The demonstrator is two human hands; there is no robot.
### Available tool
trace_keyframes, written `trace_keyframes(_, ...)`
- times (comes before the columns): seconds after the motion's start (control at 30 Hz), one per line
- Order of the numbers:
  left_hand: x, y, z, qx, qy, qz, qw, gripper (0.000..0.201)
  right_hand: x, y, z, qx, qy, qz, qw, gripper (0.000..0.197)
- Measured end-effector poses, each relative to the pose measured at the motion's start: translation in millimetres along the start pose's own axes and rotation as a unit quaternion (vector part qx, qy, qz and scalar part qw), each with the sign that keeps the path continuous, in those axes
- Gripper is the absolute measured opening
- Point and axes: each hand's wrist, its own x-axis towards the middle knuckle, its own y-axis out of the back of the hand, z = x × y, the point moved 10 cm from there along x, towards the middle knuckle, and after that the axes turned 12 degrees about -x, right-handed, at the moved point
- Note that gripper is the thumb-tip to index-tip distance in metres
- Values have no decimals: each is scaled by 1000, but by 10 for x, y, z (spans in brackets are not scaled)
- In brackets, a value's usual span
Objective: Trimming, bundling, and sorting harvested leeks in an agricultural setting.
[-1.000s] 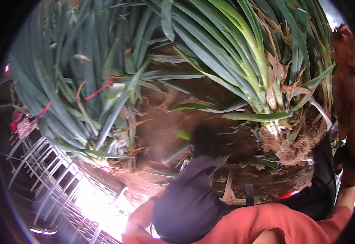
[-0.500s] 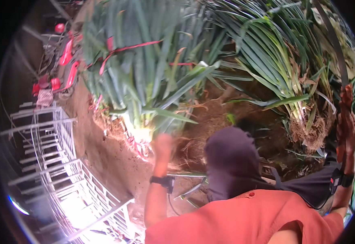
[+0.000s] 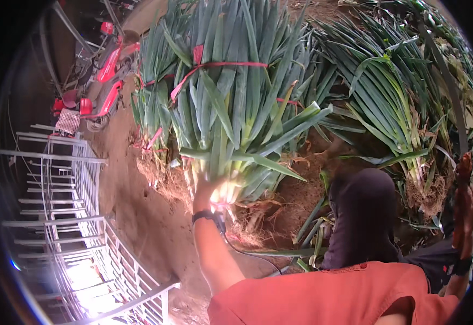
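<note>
A large bundle of green onions (image 3: 231, 108), tied with a red strip (image 3: 231, 64), stands leafy end up in front of me. At its lower left my left hand (image 3: 206, 190) is closed around the pale stalk bases, its fingers partly hidden among them. Below the stalks hang pale roots (image 3: 250, 225). At the far right my right hand (image 3: 466, 203) grips the reddish-brown handle (image 3: 465, 170) of a long knife. Its dark, slightly curved blade (image 3: 446, 76) points up and away, in front of other onion leaves.
Another tied green onion bundle (image 3: 158, 108) stands behind on the left. Loose green onions (image 3: 388, 103) with brown roots lie at the right. A white metal rack (image 3: 79, 216) is at the left, with a red machine (image 3: 109, 65) beyond it. My dark-clad knee (image 3: 363, 216) is near the roots.
My left hand has gone from beside the roots to the lower left of the stalks. The tied bundle has shifted right, away from the one behind. The whole view has shifted slightly.
</note>
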Motion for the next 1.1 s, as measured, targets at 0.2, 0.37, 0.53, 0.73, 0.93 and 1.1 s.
trace_keyframes(0.2,-185,-161,249,-9,-103,66,992,104,-5,-771,-329,-60,18,63,996,22)
trace_keyframes(0.37,-260,-409,432,-157,-139,-49,977,70,-12,-936,-418,-32,47,48,997,18)
trace_keyframes(0.53,-354,-436,728,-258,-198,10,946,36,4,-1066,-438,4,-32,43,999,23)
trace_keyframes(0.73,-676,-882,1770,-193,-167,-14,967,33,281,-1069,-293,7,-37,16,999,25)
trace_keyframes(0.93,-534,-2106,2692,-332,-77,-106,934,35,402,-966,-416,26,-13,-12,1000,23)
trace_keyframes(1.1,-703,-3713,4105,-414,-55,-298,858,33,366,-371,-395,106,6,18,994,19)
